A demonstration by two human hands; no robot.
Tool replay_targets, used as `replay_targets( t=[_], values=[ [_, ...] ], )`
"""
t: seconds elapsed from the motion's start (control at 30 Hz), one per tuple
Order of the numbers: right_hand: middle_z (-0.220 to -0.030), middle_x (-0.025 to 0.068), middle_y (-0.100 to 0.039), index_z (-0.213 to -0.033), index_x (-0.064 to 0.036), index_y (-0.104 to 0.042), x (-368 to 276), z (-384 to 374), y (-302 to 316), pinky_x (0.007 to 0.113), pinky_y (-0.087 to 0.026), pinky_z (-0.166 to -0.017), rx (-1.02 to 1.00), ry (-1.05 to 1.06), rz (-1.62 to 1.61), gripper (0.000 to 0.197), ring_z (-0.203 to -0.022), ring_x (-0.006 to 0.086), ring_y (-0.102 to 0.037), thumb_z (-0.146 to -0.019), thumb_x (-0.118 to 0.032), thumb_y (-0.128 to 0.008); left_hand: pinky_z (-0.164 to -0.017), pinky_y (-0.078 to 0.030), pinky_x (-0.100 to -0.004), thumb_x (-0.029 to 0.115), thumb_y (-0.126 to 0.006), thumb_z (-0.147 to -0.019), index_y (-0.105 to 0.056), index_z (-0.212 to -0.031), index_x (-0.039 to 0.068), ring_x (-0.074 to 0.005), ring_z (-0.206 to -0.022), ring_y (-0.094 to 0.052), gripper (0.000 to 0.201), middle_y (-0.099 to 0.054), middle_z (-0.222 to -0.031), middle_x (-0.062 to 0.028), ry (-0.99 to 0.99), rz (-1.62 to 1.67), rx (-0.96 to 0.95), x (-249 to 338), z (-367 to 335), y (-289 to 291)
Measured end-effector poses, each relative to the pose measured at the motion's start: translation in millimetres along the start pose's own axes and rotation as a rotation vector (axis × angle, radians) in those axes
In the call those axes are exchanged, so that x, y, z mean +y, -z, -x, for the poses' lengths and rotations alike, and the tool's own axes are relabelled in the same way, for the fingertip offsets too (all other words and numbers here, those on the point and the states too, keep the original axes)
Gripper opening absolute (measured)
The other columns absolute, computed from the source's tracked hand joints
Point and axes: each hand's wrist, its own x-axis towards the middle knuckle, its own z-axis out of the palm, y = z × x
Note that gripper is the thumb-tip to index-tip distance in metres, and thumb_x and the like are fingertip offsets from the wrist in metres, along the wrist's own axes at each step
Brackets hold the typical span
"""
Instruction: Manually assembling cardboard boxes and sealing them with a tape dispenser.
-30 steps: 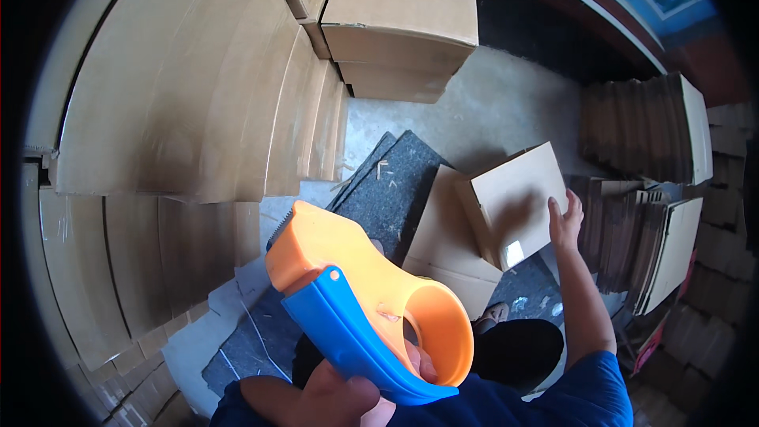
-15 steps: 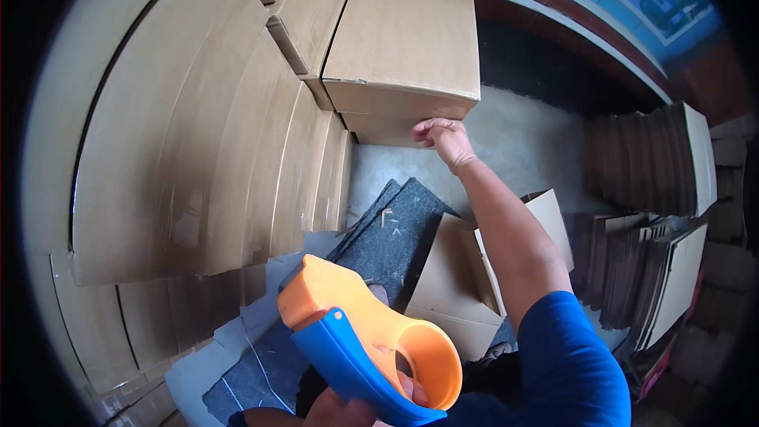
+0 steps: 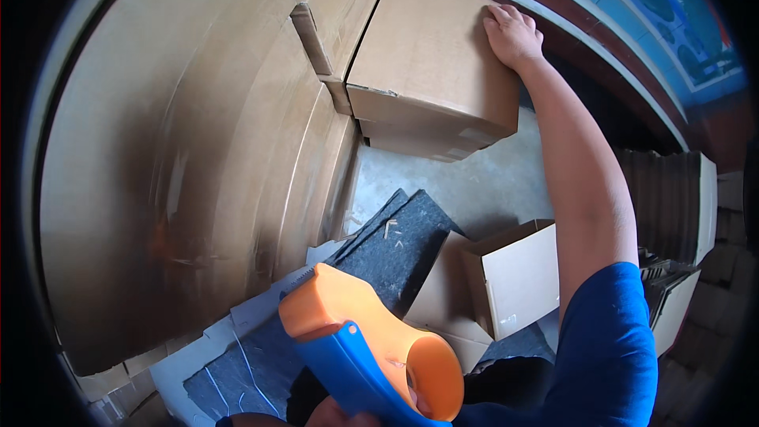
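An orange tape dispenser [image 3: 348, 300] with a blue lower part and a round orange hub is held low in front of me. My left hand [image 3: 344, 413] is closed around it, its fingertips showing inside the hub. At the far side, a closed cardboard box [image 3: 435, 47] stands beside the tall box stack. My right hand [image 3: 515, 35] lies on this box's top at the far right edge, fingers somewhat bent and slightly apart, with the arm stretched out. Whether the fingertips hook over the edge, I cannot tell.
Tall stacked cartons [image 3: 229, 126] rise along the left. An open carton [image 3: 518, 281] stands on the floor near dark grey mats [image 3: 395, 249]. Bundles of flattened cardboard [image 3: 664, 198] stand on the right. A wall with a pale ledge [image 3: 617, 55] runs behind.
My right hand has moved from the box's near side up and away to the far right edge of its top. The tape dispenser stays in my left hand. The view has shifted somewhat.
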Motion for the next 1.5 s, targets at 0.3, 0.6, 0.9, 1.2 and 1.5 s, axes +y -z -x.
replay_targets(
  t=[0.3,0.6,0.9,1.2,1.5],
  values=[
    [-0.158,0.0099,-0.031,-0.148,-0.0325,-0.043,-29,-1,7,0.054,-0.020,-0.116,-0.065,-0.075,0.010,0.061,-0.146,0.0347,-0.024,-0.093,-0.059,-0.042,-0.077,-0.043,-0.0274,0.042,-0.052,-0.100,-0.051,-0.118,0.003,-0.0124,-0.086,-0.053,0.043,-0.058,-0.104,-0.0071,-0.017,-0.023,-0.023,2,8,0],
    [-0.145,0.0109,-0.048,-0.136,-0.0084,-0.057,138,241,30,0.033,-0.036,-0.110,0.127,-0.358,-0.822,0.048,-0.134,0.0239,-0.045,-0.095,-0.033,-0.060,-0.081,-0.041,-0.0336,0.042,-0.063,-0.093,-0.057,-0.110,0.005,-0.0163,-0.090,-0.050,0.041,-0.056,-0.100,-0.0032,0.003,-0.054,-0.012,-17,22,6],
    [-0.134,0.0151,-0.056,-0.134,-0.0006,-0.053,247,643,-12,0.034,-0.043,-0.102,0.083,-1.111,-0.527,0.051,-0.120,0.0253,-0.056,-0.089,-0.020,-0.067,-0.080,-0.045,-0.0355,0.038,-0.058,-0.097,-0.059,-0.112,0.003,-0.0211,-0.089,-0.055,0.038,-0.059,-0.102,-0.0119,-0.227,0.036,-0.103,-78,29,-23],
    [-0.118,0.0101,-0.064,-0.106,-0.0067,-0.065,71,432,15,0.041,-0.057,-0.073,-0.219,0.218,-0.292,0.021,-0.084,0.0320,-0.069,-0.088,-0.018,-0.061,-0.081,-0.039,-0.0342,0.046,-0.064,-0.091,-0.059,-0.108,0.009,-0.0151,-0.090,-0.048,0.041,-0.055,-0.099,-0.0006,-0.086,-0.132,-0.209,-89,55,-43],
    [-0.109,0.0102,-0.073,-0.104,-0.0158,-0.076,35,383,-15,0.037,-0.056,-0.087,-0.813,0.000,0.202,0.025,-0.106,0.0260,-0.069,-0.089,-0.022,-0.058,-0.085,-0.042,-0.0337,0.042,-0.068,-0.088,-0.057,-0.114,0.012,-0.0158,-0.093,-0.052,0.041,-0.056,-0.103,-0.0016,-0.089,-0.040,-0.168,-79,69,-25]
  ],
)
